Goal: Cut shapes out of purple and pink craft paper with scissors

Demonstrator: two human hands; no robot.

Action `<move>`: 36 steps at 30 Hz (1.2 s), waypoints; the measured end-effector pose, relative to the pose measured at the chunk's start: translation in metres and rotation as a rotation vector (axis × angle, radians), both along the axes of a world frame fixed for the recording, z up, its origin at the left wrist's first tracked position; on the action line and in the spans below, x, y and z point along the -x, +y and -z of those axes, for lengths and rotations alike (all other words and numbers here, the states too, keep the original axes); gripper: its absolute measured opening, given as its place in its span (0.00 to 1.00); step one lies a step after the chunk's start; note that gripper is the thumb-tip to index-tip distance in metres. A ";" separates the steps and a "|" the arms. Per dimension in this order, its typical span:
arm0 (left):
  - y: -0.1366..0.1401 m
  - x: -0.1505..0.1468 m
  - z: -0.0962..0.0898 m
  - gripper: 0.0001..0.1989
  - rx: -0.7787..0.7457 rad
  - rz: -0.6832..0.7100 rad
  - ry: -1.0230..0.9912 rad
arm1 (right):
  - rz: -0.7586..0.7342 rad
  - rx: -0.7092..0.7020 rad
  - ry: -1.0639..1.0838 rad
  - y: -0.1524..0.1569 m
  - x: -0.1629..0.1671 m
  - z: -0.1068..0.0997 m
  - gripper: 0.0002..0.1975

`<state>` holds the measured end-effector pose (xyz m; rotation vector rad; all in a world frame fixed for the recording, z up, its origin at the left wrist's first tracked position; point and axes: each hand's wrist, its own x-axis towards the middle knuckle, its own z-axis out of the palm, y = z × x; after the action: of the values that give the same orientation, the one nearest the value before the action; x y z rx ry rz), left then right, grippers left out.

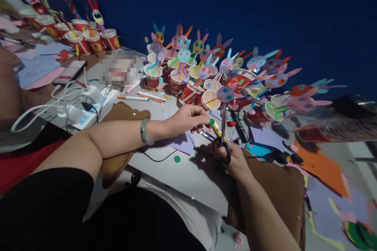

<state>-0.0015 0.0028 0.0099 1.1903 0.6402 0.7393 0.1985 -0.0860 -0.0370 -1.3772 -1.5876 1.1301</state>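
Between the fingertips of my left hand (188, 120) is a small green paper circle (211, 122); a bracelet sits on that wrist. My right hand (234, 160) grips black-handled scissors (223, 125), their blades pointing up and away from me, just right of the circle. A second green paper dot (177, 159) lies on the table nearer to me. Beneath my left hand rests a sheet of purple paper (184, 143). A black marker (240, 126) lies beyond the scissors.
Several paper cups (153, 75) holding colourful rabbit-eared figures crowd the back. A white power strip (96, 110) with tangled cables lies left. At right are a clear bottle (338, 127), orange paper (322, 164) and paper scraps. Another person's arm (10, 86) shows at far left.
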 end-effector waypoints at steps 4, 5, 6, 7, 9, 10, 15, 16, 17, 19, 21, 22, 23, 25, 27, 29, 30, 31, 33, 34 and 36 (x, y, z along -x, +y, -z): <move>0.002 -0.002 0.001 0.08 0.065 -0.006 0.043 | 0.038 -0.052 0.170 0.000 0.001 0.003 0.29; 0.003 -0.002 0.001 0.08 0.070 -0.004 0.051 | 0.045 -0.060 0.207 0.001 0.001 0.004 0.29; 0.003 -0.002 0.002 0.08 0.071 0.001 0.056 | 0.054 -0.067 0.233 0.001 0.001 0.005 0.28; 0.003 -0.002 0.002 0.08 0.068 0.009 0.057 | 0.065 -0.073 0.247 0.001 0.002 0.006 0.28; 0.004 -0.001 0.005 0.07 0.047 0.027 0.055 | 0.092 -0.094 0.241 0.002 0.001 0.008 0.28; 0.004 -0.001 0.006 0.07 0.028 0.037 0.055 | 0.105 -0.105 0.227 0.002 0.000 0.010 0.27; 0.005 -0.001 0.017 0.07 -0.071 0.085 0.094 | 0.119 -0.103 0.110 0.002 -0.006 0.014 0.25; 0.005 -0.001 0.019 0.07 -0.078 0.092 0.097 | 0.102 -0.085 0.094 0.002 -0.006 0.012 0.25; 0.006 -0.001 0.019 0.08 -0.081 0.098 0.095 | 0.077 -0.065 0.079 0.001 -0.006 0.011 0.26; 0.006 -0.001 0.018 0.08 -0.080 0.097 0.079 | 0.009 -0.029 0.044 0.001 -0.004 0.005 0.28; 0.005 -0.001 0.016 0.08 -0.077 0.092 0.068 | -0.055 0.007 -0.006 0.001 -0.001 -0.002 0.29; 0.005 0.000 0.014 0.07 -0.077 0.089 0.063 | -0.076 0.025 -0.028 0.001 0.000 -0.005 0.30; 0.005 0.000 0.014 0.07 -0.078 0.088 0.056 | -0.093 0.045 -0.043 0.001 0.002 -0.007 0.31; 0.005 0.000 0.013 0.07 -0.081 0.093 0.042 | -0.118 0.083 -0.057 0.001 0.004 -0.010 0.31; 0.005 0.000 0.013 0.06 -0.083 0.096 0.035 | -0.138 0.110 -0.052 0.001 0.005 -0.011 0.31; 0.005 0.000 0.013 0.06 -0.088 0.095 0.039 | -0.152 0.130 -0.043 0.000 0.006 -0.012 0.30; 0.005 0.000 0.013 0.06 -0.091 0.094 0.042 | -0.157 0.139 -0.039 0.000 0.006 -0.012 0.29; 0.006 0.000 0.012 0.06 -0.095 0.093 0.044 | -0.163 0.147 -0.035 0.000 0.005 -0.012 0.29; 0.006 0.000 0.012 0.06 -0.102 0.096 0.045 | -0.175 0.155 -0.032 0.000 0.005 -0.012 0.29; 0.006 0.000 0.012 0.06 -0.106 0.097 0.043 | -0.182 0.153 -0.032 0.000 0.005 -0.012 0.30; 0.006 0.001 0.011 0.06 -0.113 0.096 0.035 | -0.193 0.145 -0.038 0.000 0.005 -0.012 0.30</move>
<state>-0.0022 0.0086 -0.0013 1.3311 0.5725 0.6822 0.1939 -0.0858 -0.0251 -1.3663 -1.7236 1.3644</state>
